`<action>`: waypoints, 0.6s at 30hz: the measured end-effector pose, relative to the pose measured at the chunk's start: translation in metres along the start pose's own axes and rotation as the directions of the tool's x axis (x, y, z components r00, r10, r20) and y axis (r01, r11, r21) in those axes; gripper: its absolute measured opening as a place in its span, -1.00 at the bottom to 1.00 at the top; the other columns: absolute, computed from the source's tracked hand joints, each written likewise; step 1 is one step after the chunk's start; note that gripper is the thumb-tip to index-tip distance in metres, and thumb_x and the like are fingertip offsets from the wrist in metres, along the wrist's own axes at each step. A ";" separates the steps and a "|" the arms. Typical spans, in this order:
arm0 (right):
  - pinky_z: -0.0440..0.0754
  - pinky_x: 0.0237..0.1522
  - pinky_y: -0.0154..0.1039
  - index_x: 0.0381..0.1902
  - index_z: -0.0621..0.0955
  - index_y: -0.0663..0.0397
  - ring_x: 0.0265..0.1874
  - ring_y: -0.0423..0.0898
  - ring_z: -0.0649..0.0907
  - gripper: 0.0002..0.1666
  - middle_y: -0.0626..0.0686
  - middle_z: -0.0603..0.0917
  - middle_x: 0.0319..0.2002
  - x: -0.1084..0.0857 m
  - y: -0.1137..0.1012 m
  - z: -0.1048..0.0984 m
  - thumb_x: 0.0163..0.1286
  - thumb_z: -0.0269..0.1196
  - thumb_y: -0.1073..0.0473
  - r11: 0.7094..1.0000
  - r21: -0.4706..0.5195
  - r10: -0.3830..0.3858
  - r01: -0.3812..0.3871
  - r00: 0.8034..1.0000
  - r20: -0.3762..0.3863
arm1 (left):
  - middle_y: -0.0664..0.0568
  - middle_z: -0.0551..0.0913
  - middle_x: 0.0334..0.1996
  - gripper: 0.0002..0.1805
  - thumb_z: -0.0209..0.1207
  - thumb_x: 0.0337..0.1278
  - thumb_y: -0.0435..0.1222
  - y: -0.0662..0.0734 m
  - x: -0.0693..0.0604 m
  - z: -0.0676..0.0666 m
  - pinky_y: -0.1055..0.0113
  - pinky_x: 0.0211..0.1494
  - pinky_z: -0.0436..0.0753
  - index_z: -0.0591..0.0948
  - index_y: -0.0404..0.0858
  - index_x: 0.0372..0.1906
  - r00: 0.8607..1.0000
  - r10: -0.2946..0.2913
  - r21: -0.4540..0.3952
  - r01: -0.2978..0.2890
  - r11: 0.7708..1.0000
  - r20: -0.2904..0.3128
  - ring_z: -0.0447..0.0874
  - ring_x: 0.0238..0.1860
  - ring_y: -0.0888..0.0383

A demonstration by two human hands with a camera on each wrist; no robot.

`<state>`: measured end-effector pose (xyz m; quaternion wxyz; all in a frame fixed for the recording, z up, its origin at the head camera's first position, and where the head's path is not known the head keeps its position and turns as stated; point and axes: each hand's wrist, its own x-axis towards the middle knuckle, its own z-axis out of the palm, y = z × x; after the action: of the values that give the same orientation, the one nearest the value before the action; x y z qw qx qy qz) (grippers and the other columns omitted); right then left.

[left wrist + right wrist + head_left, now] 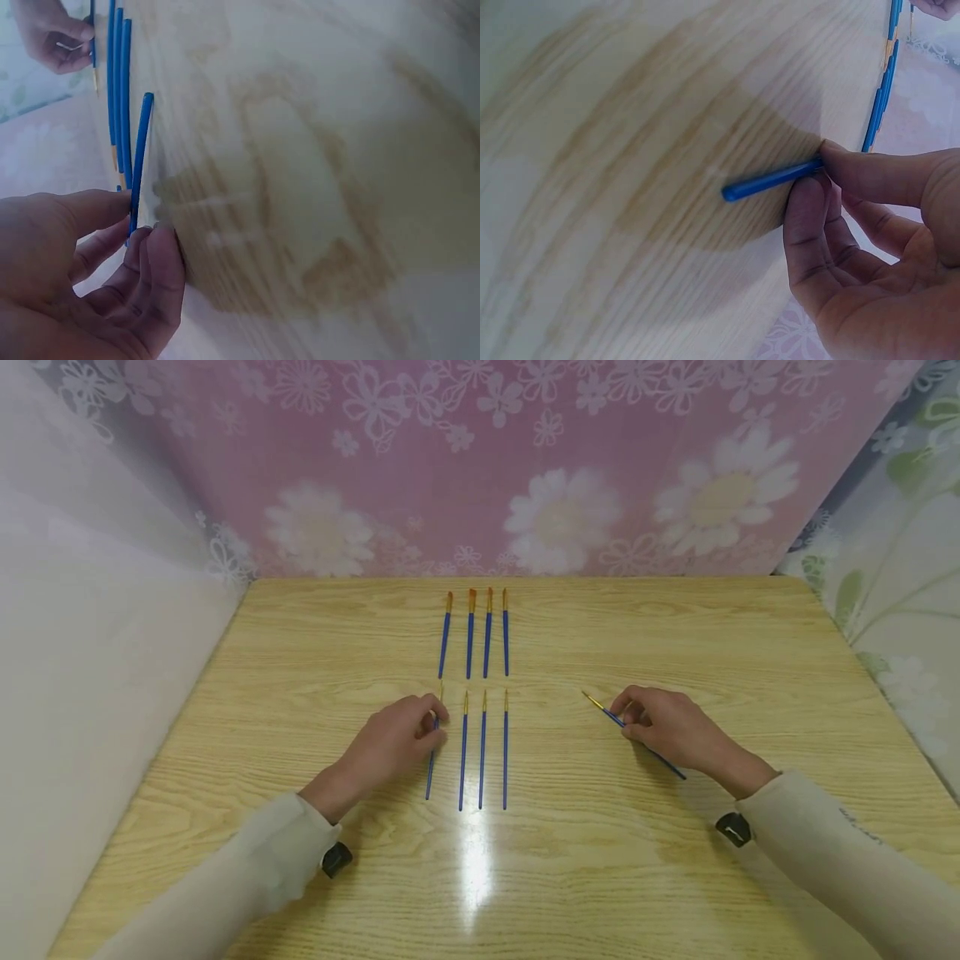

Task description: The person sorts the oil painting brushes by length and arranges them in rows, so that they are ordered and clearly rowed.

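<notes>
My left hand [393, 735] pinches a blue-handled paintbrush [431, 772] between thumb and fingers, at the left end of the nearer row. In the left wrist view that brush's blue handle [141, 150] sticks up past the fingertips. Off to the right, my right hand [671, 727] pinches another paintbrush [663, 762], which slants with its tip toward the upper left. The right wrist view shows its handle end [765, 182] jutting from between thumb and fingers. Beside the left hand lie three thin brushes, the nearest being a paintbrush [463, 760] with a gold ferrule.
Behind them is a row of several blue paintbrushes [470, 643] with orange-brown bristles, tips pointing away. All lie on a wood-grain table [585, 877]. A pink flowered backdrop [465, 468] stands along the far edge, and a pale wall [97, 610] borders the left.
</notes>
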<state>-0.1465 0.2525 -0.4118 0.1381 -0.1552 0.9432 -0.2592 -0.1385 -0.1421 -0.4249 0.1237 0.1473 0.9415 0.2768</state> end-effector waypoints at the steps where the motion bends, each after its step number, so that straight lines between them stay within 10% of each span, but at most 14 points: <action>1: 0.72 -0.10 0.04 0.14 0.68 0.18 -0.18 -0.03 0.77 -0.76 0.10 0.79 -0.12 0.000 0.000 0.000 0.57 0.32 0.32 1.000 -0.001 0.001 -0.001 1.000 0.000 | 0.03 0.71 -0.06 -0.79 0.26 0.59 -0.21 0.000 0.000 0.001 0.13 -0.02 0.66 0.67 -0.12 0.17 1.000 0.007 0.012 -0.007 1.000 0.002 0.65 -0.14 0.11; 18: 0.73 -0.08 0.08 0.13 0.68 0.15 -0.10 0.08 0.78 -0.75 0.11 0.82 -0.11 0.000 -0.004 -0.003 0.56 0.33 0.27 0.998 -0.047 0.034 -0.034 0.999 0.014 | -0.02 0.70 0.01 -0.80 0.31 0.56 -0.24 0.002 -0.002 0.004 0.05 0.12 0.71 0.65 -0.17 0.12 0.999 0.033 0.070 -0.032 0.997 -0.015 0.72 0.02 0.04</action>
<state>-0.1467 0.2510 -0.4068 0.1460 -0.1442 0.9504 -0.2337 -0.1345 -0.1388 -0.4269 0.1062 0.1646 0.9490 0.2468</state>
